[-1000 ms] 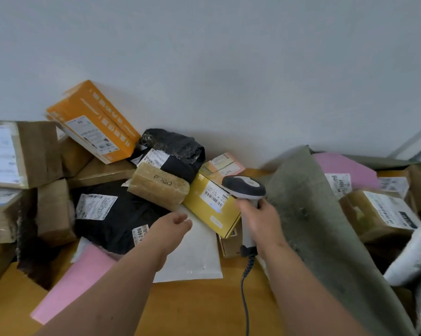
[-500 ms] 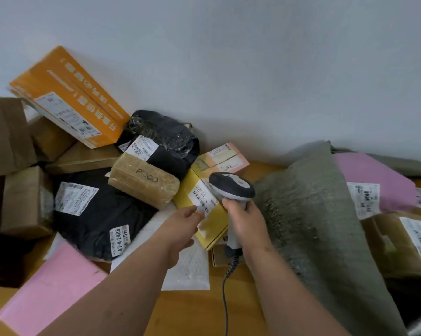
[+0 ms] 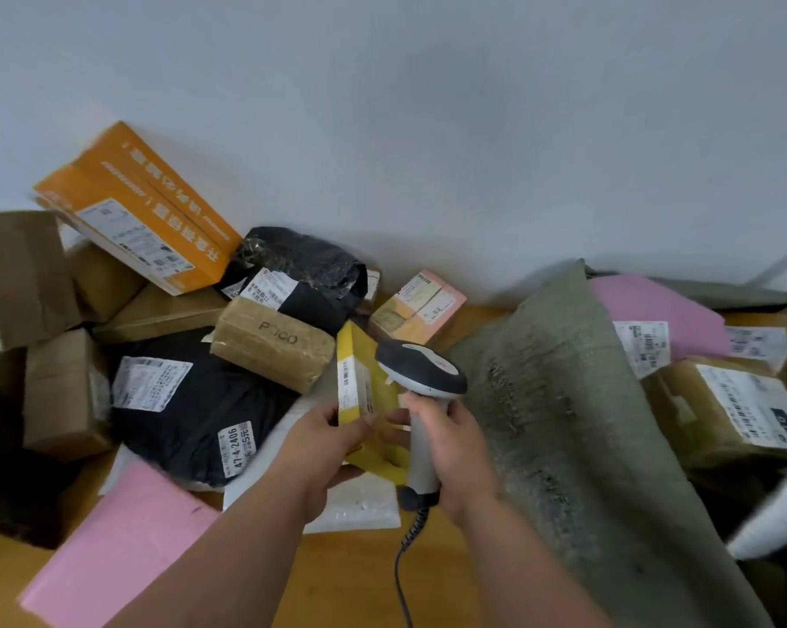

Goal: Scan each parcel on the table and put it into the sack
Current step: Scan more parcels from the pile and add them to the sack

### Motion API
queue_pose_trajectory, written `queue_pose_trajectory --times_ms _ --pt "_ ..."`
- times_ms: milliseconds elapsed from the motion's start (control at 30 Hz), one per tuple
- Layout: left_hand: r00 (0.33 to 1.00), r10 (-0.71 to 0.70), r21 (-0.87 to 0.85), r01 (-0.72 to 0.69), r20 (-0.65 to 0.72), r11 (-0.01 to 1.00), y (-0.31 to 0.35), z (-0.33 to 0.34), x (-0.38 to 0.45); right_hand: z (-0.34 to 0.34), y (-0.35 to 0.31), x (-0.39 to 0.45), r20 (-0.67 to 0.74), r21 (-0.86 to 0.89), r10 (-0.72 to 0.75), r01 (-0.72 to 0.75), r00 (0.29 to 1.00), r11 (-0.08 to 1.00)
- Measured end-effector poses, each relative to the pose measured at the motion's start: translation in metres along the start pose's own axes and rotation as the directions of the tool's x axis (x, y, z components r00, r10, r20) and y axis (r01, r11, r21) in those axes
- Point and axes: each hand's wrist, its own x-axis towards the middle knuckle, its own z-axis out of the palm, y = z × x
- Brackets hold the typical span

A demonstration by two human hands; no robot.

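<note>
Yellow parcel (image 3: 365, 401) is up off the pile, tipped on edge w/ its white barcode label facing left. Left hand (image 3: 326, 439) grips it at the lower end, thumb curled over the near face, fingers wrapped behind. Right hand (image 3: 450, 446) is curled tight round the handle of the barcode scanner (image 3: 421, 392); scanner head sits just beside the parcel's upper right edge, coiled cable hanging down over the wooden table (image 3: 359, 577).

Green woven sack (image 3: 577, 423) stands to the right of the hands, mouth flap slumped toward them. Inside or behind it: a pink mailer (image 3: 654, 305) and a taped brown box (image 3: 722, 410) w/ a white label.

On the left, the pile: orange box (image 3: 142, 206) leaning on the wall, black poly bag (image 3: 192, 414) w/ 2 labels, a tan taped block marked "POCO" (image 3: 273, 349) resting on it, another black bag (image 3: 310, 269) behind. A white bubble mailer (image 3: 359, 505) lies under the hands, a pink mailer flat on the table (image 3: 119, 550) at front left. Small peach-coloured box (image 3: 421, 305) sits by the wall, beyond the scanner.
</note>
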Motion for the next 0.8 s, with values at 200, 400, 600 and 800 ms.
queue_pose_trajectory --times_ms 200,400,600,800 --pt "0.998 0.021 -0.114 -0.027 -0.053 0.993 -0.011 -0.037 -0.022 0.000 0.006 -0.032 -0.161 0.036 -0.014 0.020 0.987 0.999" --pt "0.996 0.082 -0.200 -0.089 -0.046 0.976 -0.019 -0.069 -0.045 0.018 0.005 -0.078 -0.133 0.014 -0.115 0.118 0.984 0.993" --pt "0.982 0.157 -0.188 -0.175 -0.107 0.966 -0.010 -0.096 -0.071 0.036 0.010 -0.121 -0.044 -0.085 -0.184 0.180 0.982 0.980" --pt "0.935 0.316 0.004 -0.319 -0.164 0.948 0.001 -0.116 -0.096 0.049 0.014 -0.154 -0.050 -0.104 -0.233 0.227 0.971 0.968"
